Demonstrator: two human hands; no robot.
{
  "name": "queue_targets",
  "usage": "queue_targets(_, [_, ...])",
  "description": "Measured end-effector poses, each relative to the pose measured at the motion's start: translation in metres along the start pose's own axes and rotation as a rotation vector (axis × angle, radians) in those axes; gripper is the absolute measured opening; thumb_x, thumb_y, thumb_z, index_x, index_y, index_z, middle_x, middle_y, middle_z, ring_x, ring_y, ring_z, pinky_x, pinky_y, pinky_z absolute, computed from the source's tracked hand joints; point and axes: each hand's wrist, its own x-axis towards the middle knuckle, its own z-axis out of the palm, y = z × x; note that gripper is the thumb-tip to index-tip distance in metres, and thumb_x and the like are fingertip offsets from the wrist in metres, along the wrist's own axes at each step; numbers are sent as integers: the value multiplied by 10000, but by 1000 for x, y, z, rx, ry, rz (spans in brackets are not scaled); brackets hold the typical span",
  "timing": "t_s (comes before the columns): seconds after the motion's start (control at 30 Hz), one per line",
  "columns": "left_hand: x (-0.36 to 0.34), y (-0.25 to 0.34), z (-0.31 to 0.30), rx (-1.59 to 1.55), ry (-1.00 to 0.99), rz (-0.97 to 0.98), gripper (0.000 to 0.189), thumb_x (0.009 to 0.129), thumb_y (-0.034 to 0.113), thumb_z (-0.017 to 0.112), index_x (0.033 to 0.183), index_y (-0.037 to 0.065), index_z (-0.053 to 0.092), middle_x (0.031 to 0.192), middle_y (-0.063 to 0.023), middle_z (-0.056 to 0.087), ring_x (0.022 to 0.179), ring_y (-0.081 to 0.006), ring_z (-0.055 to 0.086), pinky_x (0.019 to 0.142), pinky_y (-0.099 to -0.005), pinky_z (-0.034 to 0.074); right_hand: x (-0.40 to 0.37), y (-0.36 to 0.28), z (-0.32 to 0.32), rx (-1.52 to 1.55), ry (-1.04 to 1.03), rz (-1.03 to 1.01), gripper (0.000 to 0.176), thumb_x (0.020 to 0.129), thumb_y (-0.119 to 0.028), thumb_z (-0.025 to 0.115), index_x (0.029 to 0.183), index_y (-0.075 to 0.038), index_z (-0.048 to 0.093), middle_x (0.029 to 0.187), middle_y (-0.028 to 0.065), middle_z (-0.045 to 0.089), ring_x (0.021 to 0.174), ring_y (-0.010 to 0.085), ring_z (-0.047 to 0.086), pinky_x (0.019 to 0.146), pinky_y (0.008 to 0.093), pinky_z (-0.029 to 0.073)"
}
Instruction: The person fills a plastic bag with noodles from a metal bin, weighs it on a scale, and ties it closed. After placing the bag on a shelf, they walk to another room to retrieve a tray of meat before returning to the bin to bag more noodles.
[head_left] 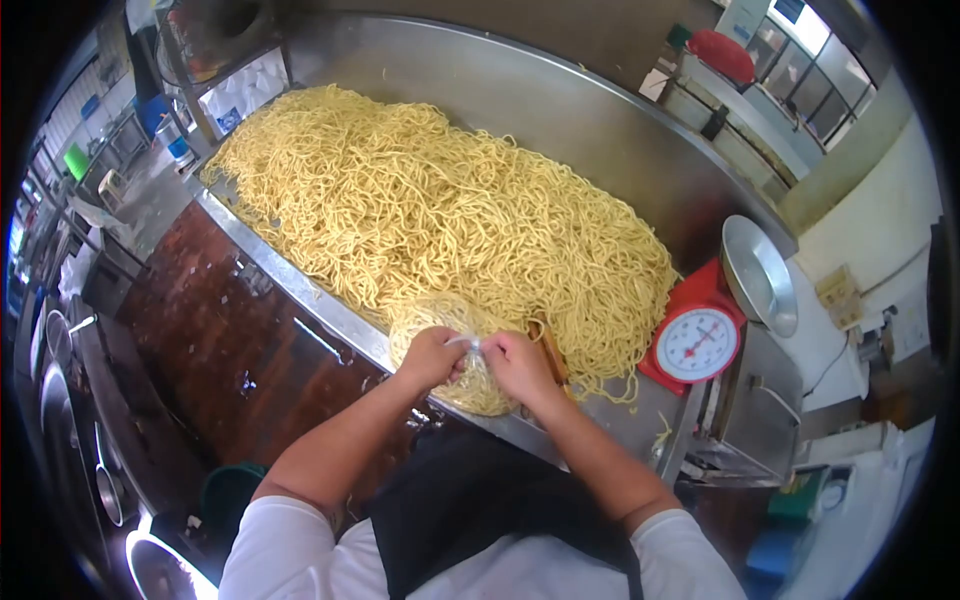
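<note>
A clear plastic bag of yellow noodles (484, 397) rests at the front edge of the metal table, its neck gathered and twisted. My left hand (435, 358) is closed on the left side of the neck, with a whitish strand at the fingertips. From the other side, my right hand (518, 368) pinches the same neck. Behind the bag lies a large heap of loose yellow noodles (430, 200). A brown wooden object (548, 352) lies just beyond my right hand, partly hidden by it.
A red dial scale (697, 345) with a round metal pan (760, 276) stands at the right end of the table. The metal back wall (560, 110) rises behind the heap. Wet brown floor (270, 330) shows at left, with metal pans along the far left side.
</note>
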Motion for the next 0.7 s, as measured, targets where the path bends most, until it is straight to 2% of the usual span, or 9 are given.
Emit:
queue_targets(0.07, [-4,3,3,-64,23,-39,185,900,167,619,853,-12,615,622,-46,581,458,-120,537,425,-263,425,4,-2,-3,6,-21,2,183,845,-210,655,875,-30,664,798,168,644,762,312,637,687,397,491])
queue_targets(0.13, [-10,5,7,-116,62,-93,157,923,174,606,898,21,622,625,-10,560,458,-95,512,423,-229,397,4,-10,-7,-44,-79,114,184,846,-209,654,873,-27,673,803,179,654,787,311,651,700,389,499])
queue_targets(0.27, [-12,0,11,-115,79,-79,156,924,184,606,862,42,613,623,-7,562,457,-93,519,408,-226,379,0,-30,-11,18,-122,186,178,858,-192,638,863,-18,674,808,177,656,791,314,651,698,377,502])
queue_targets(0.37, [-12,2,10,-141,90,-109,165,923,187,604,824,55,598,620,-10,567,452,-95,527,394,-228,376,-1,-13,2,-5,-45,107,150,844,-175,639,829,-26,648,793,152,635,764,320,631,665,399,496])
queue_targets(0.43, [-10,2,7,-167,65,-132,171,917,186,606,809,55,593,612,-13,569,447,-97,531,380,-230,374,-4,-10,5,-252,103,-309,129,821,-164,648,799,-46,603,781,123,599,746,325,606,643,437,481])
queue_targets(0.47, [-10,3,7,-171,69,-132,171,917,186,606,809,55,593,612,-13,569,447,-97,531,380,-230,374,-3,-8,6,-251,98,-312,129,821,-164,648,799,-46,603,781,123,599,746,325,606,643,437,481])
queue_targets(0.53, [-9,5,6,-120,74,-133,166,904,183,616,806,50,598,604,-18,569,436,-104,529,378,-234,381,0,-5,7,-264,121,-485,115,807,-143,645,792,-59,569,776,118,566,743,337,586,642,464,471])
queue_targets(0.67, [-7,7,8,-116,91,-91,193,860,177,629,763,13,603,588,-43,573,426,-120,528,382,-250,398,3,-7,2,-194,96,-515,113,800,-117,655,782,-42,572,775,141,583,730,352,584,632,445,466])
queue_targets(0.7, [-5,4,8,-99,93,-94,193,869,184,632,774,17,609,586,-39,568,421,-119,523,381,-248,398,1,-15,-3,-165,80,-378,115,811,-140,637,798,-43,577,800,138,593,763,349,598,648,454,475])
